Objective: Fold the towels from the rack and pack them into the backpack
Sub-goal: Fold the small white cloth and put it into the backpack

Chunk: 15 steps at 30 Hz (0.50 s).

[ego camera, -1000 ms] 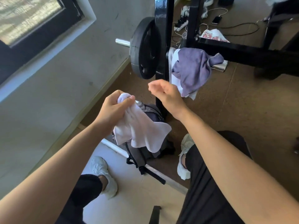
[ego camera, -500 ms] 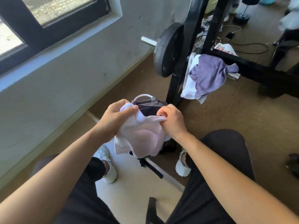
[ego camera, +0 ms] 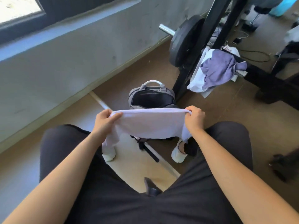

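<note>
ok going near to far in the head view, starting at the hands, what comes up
white towel held by left hand and right hand → open backpack → purple towel on the rack → weight plate

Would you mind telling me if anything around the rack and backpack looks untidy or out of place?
Yes: the purple towel is bunched in a crumpled heap on the black rack over a white towel, not hung flat. The backpack stands open and upright; nothing looks spilled or damaged.

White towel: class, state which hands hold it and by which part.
Both hands hold the white towel: left hand and right hand each pinch one end of its top edge.
</note>
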Each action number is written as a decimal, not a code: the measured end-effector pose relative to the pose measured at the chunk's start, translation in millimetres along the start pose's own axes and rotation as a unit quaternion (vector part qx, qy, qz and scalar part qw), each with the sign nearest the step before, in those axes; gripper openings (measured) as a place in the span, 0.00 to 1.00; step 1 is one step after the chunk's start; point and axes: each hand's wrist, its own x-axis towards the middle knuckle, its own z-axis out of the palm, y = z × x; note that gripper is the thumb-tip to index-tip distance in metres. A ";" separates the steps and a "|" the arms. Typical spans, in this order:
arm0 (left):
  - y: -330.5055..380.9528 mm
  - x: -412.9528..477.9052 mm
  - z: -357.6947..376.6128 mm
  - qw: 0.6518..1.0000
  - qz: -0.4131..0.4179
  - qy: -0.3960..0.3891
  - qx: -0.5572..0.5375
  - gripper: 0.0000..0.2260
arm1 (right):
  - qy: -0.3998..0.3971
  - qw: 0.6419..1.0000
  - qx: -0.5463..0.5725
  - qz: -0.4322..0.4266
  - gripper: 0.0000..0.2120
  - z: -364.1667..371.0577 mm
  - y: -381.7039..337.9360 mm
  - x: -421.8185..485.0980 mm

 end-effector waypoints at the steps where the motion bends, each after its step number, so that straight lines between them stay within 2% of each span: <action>1: -4.0 2.9 -3.0 0.999 0.019 0.007 0.050 0.14 | 0.001 0.999 0.026 0.037 0.12 -0.4 4.2 2.3; 4: -20.0 8.7 -11.8 0.983 0.017 0.044 0.177 0.07 | -0.011 0.991 0.070 0.118 0.11 -6.6 9.9 7.9; 6: -26.5 7.6 -15.5 0.975 -0.010 0.059 0.214 0.01 | -0.020 0.983 0.094 0.155 0.12 -10.7 12.0 9.5; 10: -29.7 8.2 -15.2 0.963 -0.048 0.084 0.253 0.05 | -0.012 0.971 0.151 0.186 0.16 -18.2 12.0 6.4; 12: -28.8 8.6 -12.3 0.971 -0.063 0.072 0.218 0.12 | -0.045 0.957 0.187 0.216 0.12 -17.6 7.2 0.5; 13: -27.0 8.1 -9.6 0.983 -0.075 0.046 0.164 0.16 | -0.085 0.949 0.195 0.231 0.10 -15.6 5.1 -2.5; 15: -18.7 4.5 -3.5 0.992 -0.109 -0.040 0.044 0.21 | -0.175 0.933 0.189 0.250 0.22 -12.5 -1.6 -10.6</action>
